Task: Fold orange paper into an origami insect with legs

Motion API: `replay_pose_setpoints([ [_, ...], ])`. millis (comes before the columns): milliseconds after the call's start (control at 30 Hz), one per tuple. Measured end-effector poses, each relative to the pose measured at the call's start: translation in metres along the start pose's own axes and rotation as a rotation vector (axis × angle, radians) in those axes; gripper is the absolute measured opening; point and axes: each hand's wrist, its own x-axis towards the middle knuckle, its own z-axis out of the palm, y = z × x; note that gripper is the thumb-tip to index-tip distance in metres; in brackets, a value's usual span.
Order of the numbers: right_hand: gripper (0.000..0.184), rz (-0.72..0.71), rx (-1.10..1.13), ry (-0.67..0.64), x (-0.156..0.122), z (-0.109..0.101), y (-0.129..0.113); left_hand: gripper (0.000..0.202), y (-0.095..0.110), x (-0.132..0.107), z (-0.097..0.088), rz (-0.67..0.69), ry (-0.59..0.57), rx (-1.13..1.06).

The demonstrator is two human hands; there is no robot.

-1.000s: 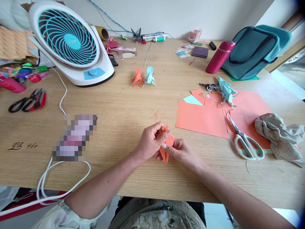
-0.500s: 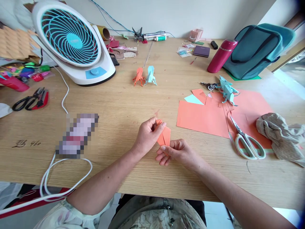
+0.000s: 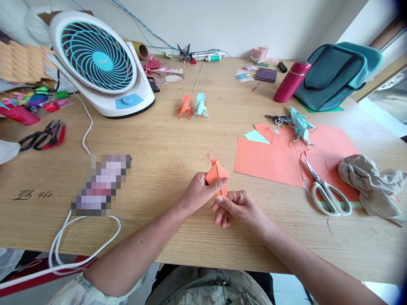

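A folded orange paper piece is held just above the wooden table near its front edge. My left hand pinches its left side with thumb and fingers. My right hand grips its lower end from the right, fingers curled under. The pointed upper part of the paper sticks up past my left fingers. Farther back stand a finished orange paper figure and a light blue paper figure, side by side.
Orange paper sheets lie to the right with white-handled scissors, a teal paper figure and a crumpled cloth. A white fan and its cable stand at the left, black scissors beyond. A red flask and teal bag sit at the back right.
The orange paper was turned in my hands: its point now sticks up above my left fingers. My right hand shifted down to grip the lower end. The camera tilted slightly.
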Motion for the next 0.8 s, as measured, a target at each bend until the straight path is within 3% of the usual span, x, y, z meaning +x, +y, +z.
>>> replay_pose_setpoints([
  [300, 0.060, -0.036, -0.108, -0.058, -0.007, 0.002, 0.000, 0.057, -0.008, 0.003, -0.001, 0.109, 0.097, -0.028],
  [800, 0.060, -0.090, -0.127, -0.148, -0.006, 0.003, 0.006, 0.058, -0.005, 0.000, -0.001, 0.157, 0.107, -0.112],
])
